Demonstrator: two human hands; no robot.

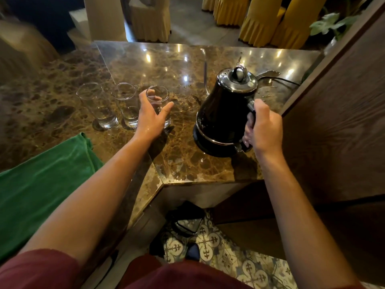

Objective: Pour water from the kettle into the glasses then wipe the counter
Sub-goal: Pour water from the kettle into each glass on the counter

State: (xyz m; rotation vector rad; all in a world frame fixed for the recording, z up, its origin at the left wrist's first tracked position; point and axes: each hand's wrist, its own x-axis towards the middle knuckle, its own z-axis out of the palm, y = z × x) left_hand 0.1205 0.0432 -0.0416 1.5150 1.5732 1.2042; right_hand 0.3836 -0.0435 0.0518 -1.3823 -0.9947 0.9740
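A black kettle [221,113] with a chrome lid and a thin gooseneck spout stands on its base on the brown marble counter [187,163]. My right hand [263,126] is closed around its handle. Three clear glasses stand in a row to the left: the left glass [95,105] and the middle glass [127,103] hold a little water, while the right glass [159,97] sits inside my left hand [151,115], whose fingers and thumb curl around it. A green cloth [41,188] lies on the counter at the near left.
A dark wooden wall panel [337,113] rises right beside the kettle. The kettle's cord [285,80] runs off behind it, among water drops on the marble. Yellow-covered chairs [270,19] stand beyond the counter's far edge. Patterned floor tiles [218,247] show below.
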